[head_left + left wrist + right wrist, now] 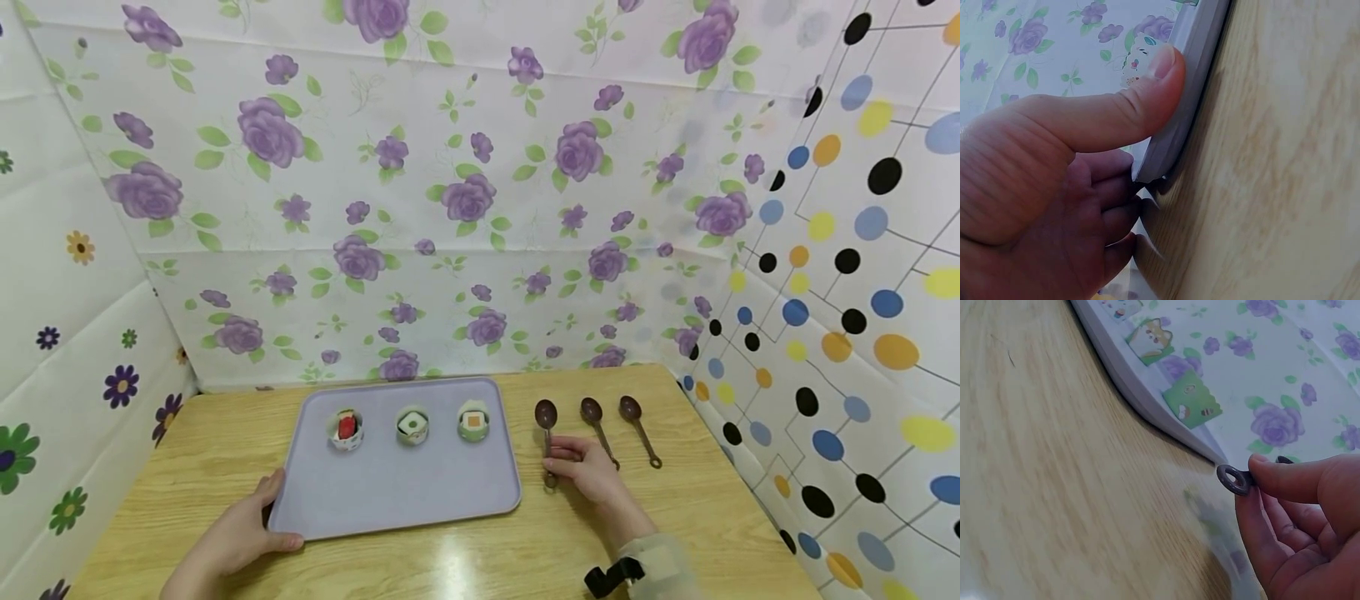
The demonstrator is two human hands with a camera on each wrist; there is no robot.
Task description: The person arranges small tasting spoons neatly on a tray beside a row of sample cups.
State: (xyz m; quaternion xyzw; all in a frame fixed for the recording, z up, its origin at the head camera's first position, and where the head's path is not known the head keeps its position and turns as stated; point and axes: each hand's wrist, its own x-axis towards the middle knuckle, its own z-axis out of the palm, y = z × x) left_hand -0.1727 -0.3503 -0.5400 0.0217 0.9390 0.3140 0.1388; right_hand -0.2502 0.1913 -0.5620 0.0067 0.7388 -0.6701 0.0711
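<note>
My left hand (234, 533) grips the near left corner of a pale lavender tray (405, 496). Its thumb (1141, 103) lies along the rim, and the other fingers reach round the tray's side. My right hand (594, 477) pinches the handle of a dark brown spoon (546, 414) just right of the tray. The spoon's ring-shaped handle end (1233, 480) pokes out past the thumb in the right wrist view. On the tray's far half stand three small paper cups: one with a red piece (347, 427), a white one (412, 426) and a green one (473, 422).
Two more dark brown spoons, a middle one (592, 410) and a far right one (632, 408), lie on the wooden table (720, 517). Flowered cloth (420, 208) hangs behind the table, and dotted cloth (862, 350) hangs along the right side.
</note>
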